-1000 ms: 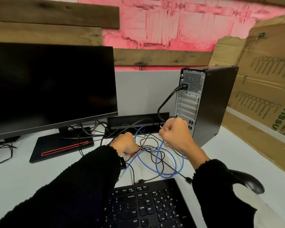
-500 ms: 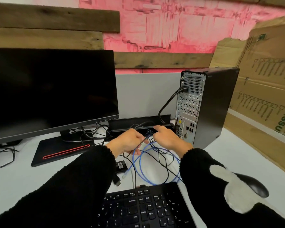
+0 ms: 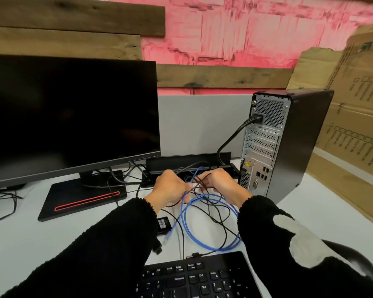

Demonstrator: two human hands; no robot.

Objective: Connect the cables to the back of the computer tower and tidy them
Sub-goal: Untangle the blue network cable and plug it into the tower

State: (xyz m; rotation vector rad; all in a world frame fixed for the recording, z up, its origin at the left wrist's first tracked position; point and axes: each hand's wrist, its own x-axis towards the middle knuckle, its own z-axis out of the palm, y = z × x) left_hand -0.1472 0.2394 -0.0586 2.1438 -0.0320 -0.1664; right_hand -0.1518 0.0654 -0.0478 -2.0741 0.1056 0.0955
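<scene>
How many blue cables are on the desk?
1. The blue cable lies looped on the desk between the keyboard and both hands; more could hide under the black tangle.
</scene>
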